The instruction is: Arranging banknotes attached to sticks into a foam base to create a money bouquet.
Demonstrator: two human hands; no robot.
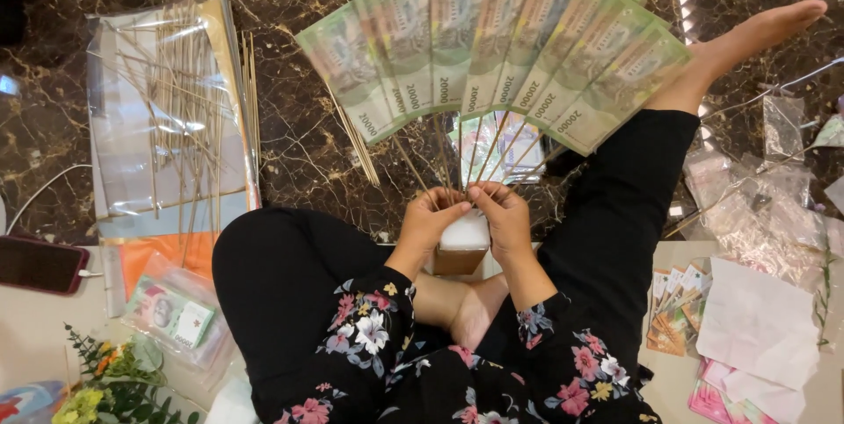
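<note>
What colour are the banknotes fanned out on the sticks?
Pale green, seen in the head view: the banknotes fan above both hands.

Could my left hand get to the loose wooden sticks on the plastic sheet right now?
Probably not yet: the left hand grips the fan's sticks with the right hand. The loose sticks lie uncovered to the left, beyond the knee.

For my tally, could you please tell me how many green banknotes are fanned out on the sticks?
9 green banknotes, side by side in one arc above both hands, from the far-left note to the far-right; overlaps might hide more.

Left hand (pixel 431 213) and right hand (pixel 503 210) meet, fingers curled in a grip.
</note>
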